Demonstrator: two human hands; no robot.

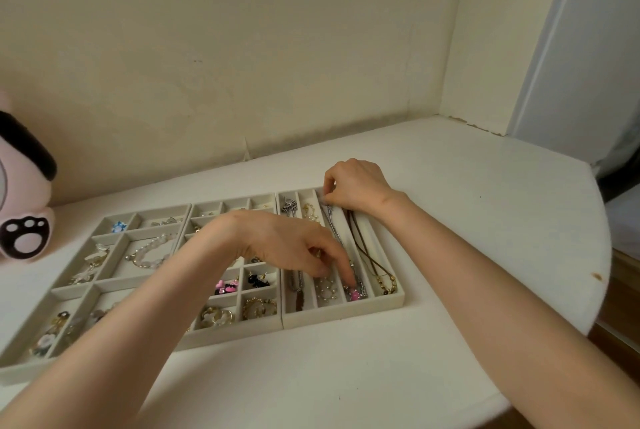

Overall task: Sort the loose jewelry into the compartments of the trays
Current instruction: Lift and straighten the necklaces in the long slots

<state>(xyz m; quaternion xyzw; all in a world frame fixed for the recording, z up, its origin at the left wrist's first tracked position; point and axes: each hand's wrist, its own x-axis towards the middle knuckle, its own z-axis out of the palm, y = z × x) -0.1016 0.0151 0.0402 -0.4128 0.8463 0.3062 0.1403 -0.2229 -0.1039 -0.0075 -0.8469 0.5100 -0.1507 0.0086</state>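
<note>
Fingers of the right hand are curled together, pinching the far end of the silver chain. The left hand crosses over with its index finger straight, pressing down at the near end by the pink pendant, thumb apart, gripping nothing that I can see. The white surface has bare room to the right and in front; its right edge curves away and drops off, so keep loose pieces off that side. The wall closes the back and a plush toy sits far left, well apart. Three trays lie side by side, touching: left tray, middle tray, right tray. The right tray has long narrow lanes; the chain lies stretched along the third lane from its left, with a brown cord in the lane just beside it. Handling, my read: the chain is light, limp and slippery, with no stiffness, so it bunches and tangles if slack. Hold it at both ends as now, far end pinched, pendant end pinned. The pendant is the only rigid bit and the best grab point; it looks small, possibly brittle. Lane walls are low and close, so fingers fit only tip-first, and a snag on the neighbouring cord is the likely fault. Lift clear over the dividers rather than dragging across them.
</note>
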